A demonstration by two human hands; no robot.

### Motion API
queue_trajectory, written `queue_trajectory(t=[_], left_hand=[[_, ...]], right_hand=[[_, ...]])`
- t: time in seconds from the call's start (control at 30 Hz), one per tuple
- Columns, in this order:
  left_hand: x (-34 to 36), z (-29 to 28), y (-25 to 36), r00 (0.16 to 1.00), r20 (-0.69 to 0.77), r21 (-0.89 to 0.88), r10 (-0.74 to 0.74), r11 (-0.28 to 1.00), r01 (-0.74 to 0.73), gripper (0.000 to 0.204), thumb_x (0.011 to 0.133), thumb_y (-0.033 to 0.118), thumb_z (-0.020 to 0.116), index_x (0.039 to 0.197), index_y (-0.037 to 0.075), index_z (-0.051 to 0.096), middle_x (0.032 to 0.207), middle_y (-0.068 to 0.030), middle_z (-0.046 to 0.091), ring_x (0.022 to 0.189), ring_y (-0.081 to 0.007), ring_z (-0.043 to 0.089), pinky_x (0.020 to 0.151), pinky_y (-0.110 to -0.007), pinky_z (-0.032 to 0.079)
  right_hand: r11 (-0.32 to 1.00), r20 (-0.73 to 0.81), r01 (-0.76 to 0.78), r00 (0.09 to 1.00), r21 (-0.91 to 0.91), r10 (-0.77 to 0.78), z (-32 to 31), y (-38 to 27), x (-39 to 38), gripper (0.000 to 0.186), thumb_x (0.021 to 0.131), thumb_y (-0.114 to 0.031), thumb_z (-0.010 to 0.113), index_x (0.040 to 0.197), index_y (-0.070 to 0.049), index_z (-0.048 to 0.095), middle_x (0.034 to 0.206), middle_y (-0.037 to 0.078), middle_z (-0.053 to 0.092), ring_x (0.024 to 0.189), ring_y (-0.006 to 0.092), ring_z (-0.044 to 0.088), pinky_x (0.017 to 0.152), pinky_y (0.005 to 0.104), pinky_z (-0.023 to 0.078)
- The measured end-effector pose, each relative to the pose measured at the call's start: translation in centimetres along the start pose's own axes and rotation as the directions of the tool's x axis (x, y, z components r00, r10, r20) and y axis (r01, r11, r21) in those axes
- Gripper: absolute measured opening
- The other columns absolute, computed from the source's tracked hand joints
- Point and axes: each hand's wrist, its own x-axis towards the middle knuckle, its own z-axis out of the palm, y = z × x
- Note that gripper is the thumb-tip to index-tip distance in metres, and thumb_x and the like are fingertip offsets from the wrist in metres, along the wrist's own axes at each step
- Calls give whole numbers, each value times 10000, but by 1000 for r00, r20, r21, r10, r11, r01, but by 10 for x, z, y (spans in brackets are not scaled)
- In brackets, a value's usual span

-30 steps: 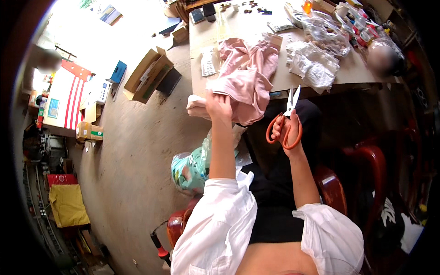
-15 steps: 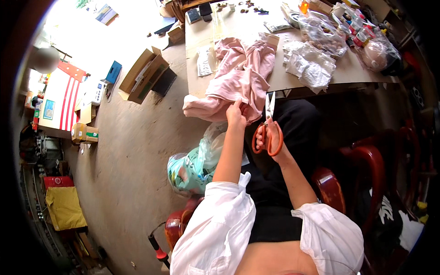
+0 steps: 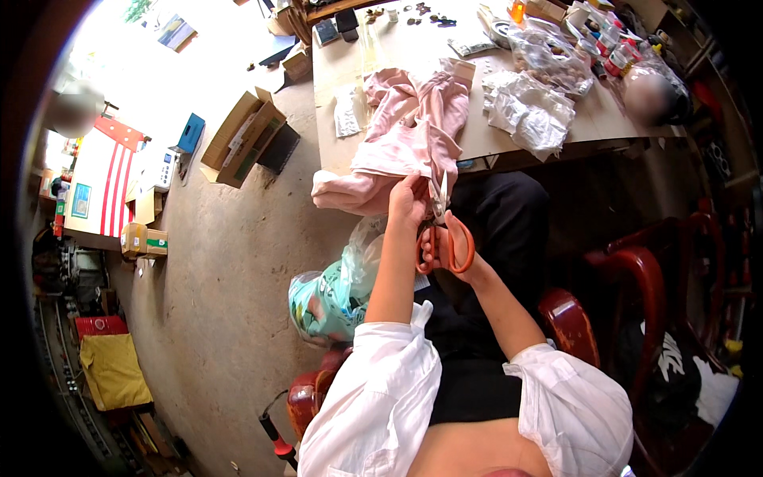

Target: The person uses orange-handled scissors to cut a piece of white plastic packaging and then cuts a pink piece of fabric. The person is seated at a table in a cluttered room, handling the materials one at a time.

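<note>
A pink garment (image 3: 409, 139) drapes over the front edge of the table, part of it hanging toward my lap. My left hand (image 3: 408, 200) pinches its lower edge. In my right hand (image 3: 445, 250) is a pair of scissors (image 3: 439, 199) with orange-red handles, my fingers through the loops. The parted blades point away from me, right beside my left fingertips and against the hanging cloth. Whether cloth lies between the blades is too small to tell.
The table (image 3: 338, 155) carries a crumpled white bag (image 3: 528, 111), clear plastic bags (image 3: 552, 60) and bottles (image 3: 620, 57). A green patterned bag (image 3: 326, 298) sits at my left, below the garment. An open cardboard box (image 3: 242, 139) stands farther left; a red-brown wooden chair (image 3: 640, 278) is at right.
My right hand has brought the scissors left, up to the cloth beside my left fingers. My left hand keeps its pinch on the garment. The whole view has shifted slightly.
</note>
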Motion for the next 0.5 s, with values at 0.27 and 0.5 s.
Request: queue_trajectory(t=[0.27, 0.5], left_hand=[[3, -6, -3, 1000, -4, 32, 2, 999, -2, 74, 819, 50, 586, 885, 18, 576, 847, -85, 621, 775, -202, 598, 665, -311, 486], [1, -5, -1, 999, 6, 208, 38, 977, -39, 73, 824, 72, 640, 820, 20, 589, 727, -33, 588, 638, -137, 560, 594, -259, 478]], right_hand=[[999, 6, 13, 1000, 43, -14, 0, -2, 9, 695, 858, -713, 257, 835, -65, 509, 684, 32, 511, 595, 168, 543, 633, 342, 512], [999, 0, 42, 999, -9, -43, -3, -4, 19, 704, 845, -726, 273, 832, -62, 507, 693, 38, 509, 589, 179, 542, 636, 359, 516]])
